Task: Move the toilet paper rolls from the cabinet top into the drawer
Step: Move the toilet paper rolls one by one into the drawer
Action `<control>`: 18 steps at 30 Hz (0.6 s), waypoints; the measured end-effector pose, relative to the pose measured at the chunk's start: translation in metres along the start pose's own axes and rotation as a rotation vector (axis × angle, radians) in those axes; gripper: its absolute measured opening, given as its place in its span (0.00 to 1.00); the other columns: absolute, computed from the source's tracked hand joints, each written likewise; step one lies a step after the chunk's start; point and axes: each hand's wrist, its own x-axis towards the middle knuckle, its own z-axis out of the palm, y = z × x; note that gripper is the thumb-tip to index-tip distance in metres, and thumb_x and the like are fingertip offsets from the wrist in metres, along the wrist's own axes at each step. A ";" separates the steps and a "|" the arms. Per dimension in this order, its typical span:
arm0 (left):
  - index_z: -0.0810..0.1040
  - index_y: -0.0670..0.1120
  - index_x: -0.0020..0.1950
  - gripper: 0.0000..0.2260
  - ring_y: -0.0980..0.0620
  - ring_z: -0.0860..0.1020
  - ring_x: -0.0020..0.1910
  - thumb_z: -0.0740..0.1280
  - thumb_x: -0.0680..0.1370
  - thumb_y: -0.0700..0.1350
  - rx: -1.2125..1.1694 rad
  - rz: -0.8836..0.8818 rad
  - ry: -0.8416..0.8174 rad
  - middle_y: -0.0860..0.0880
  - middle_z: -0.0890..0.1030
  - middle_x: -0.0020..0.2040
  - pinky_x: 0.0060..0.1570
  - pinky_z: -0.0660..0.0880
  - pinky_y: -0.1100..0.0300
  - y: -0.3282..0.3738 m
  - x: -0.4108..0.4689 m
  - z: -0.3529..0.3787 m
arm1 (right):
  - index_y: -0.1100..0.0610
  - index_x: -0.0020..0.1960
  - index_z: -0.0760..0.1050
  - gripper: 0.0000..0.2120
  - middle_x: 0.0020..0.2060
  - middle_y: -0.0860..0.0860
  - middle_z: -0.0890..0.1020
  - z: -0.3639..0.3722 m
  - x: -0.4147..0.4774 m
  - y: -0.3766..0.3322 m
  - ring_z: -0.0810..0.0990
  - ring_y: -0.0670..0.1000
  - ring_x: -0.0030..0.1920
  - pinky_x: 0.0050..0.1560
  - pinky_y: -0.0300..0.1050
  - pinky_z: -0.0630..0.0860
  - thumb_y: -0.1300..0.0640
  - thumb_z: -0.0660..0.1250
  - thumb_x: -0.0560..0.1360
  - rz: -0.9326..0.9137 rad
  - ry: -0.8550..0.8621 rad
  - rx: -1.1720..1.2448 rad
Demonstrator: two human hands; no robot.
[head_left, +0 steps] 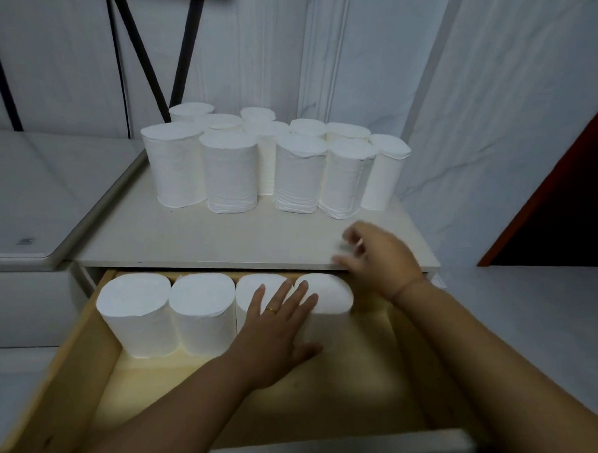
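Note:
Several white toilet paper rolls (230,170) stand upright in a cluster at the back of the pale cabinet top (221,236). Below it the wooden drawer (80,347) is pulled out, with a row of several rolls (133,304) standing along its back. My left hand (279,331) lies flat with fingers spread against the two right-hand rolls of that row, the rightmost roll (329,292) among them. My right hand (375,260) hovers blurred over the cabinet top's front right edge, fingers loosely curled, holding nothing.
A white padded surface (35,194) adjoins the cabinet on the left. Black metal legs (134,37) cross behind it. White marble-look wall behind; a dark red door frame (549,189) at right. The drawer's front half (283,397) holds nothing.

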 end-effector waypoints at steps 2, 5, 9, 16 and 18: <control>0.39 0.55 0.77 0.35 0.50 0.33 0.76 0.38 0.73 0.70 0.035 0.009 0.001 0.52 0.36 0.78 0.72 0.32 0.42 0.000 0.001 0.002 | 0.54 0.61 0.71 0.23 0.57 0.54 0.75 -0.021 0.030 0.000 0.74 0.53 0.53 0.52 0.45 0.70 0.49 0.72 0.69 -0.038 0.179 0.008; 0.37 0.55 0.77 0.35 0.50 0.33 0.76 0.40 0.74 0.70 0.035 0.008 0.001 0.52 0.35 0.77 0.72 0.34 0.40 0.000 0.002 0.003 | 0.56 0.70 0.62 0.35 0.68 0.57 0.65 -0.042 0.076 0.007 0.64 0.59 0.67 0.66 0.53 0.64 0.50 0.72 0.69 -0.051 0.217 -0.143; 0.36 0.55 0.76 0.34 0.50 0.33 0.76 0.44 0.76 0.69 0.013 0.017 0.013 0.52 0.34 0.77 0.72 0.34 0.40 0.000 0.003 0.004 | 0.55 0.73 0.57 0.40 0.72 0.57 0.58 -0.039 0.118 0.018 0.57 0.60 0.72 0.71 0.56 0.58 0.48 0.72 0.68 -0.006 0.104 -0.211; 0.36 0.56 0.76 0.34 0.50 0.32 0.75 0.44 0.76 0.68 0.021 0.028 0.038 0.53 0.33 0.76 0.72 0.31 0.41 -0.002 0.003 0.008 | 0.55 0.59 0.65 0.32 0.73 0.56 0.58 -0.031 0.134 0.027 0.56 0.58 0.73 0.71 0.54 0.55 0.49 0.77 0.61 -0.047 0.158 -0.183; 0.36 0.56 0.76 0.34 0.50 0.32 0.75 0.44 0.76 0.68 0.025 0.030 0.042 0.53 0.33 0.76 0.71 0.31 0.41 -0.003 0.004 0.009 | 0.56 0.54 0.65 0.31 0.73 0.55 0.60 -0.037 0.135 0.027 0.57 0.58 0.72 0.70 0.54 0.56 0.49 0.78 0.59 -0.055 0.129 -0.152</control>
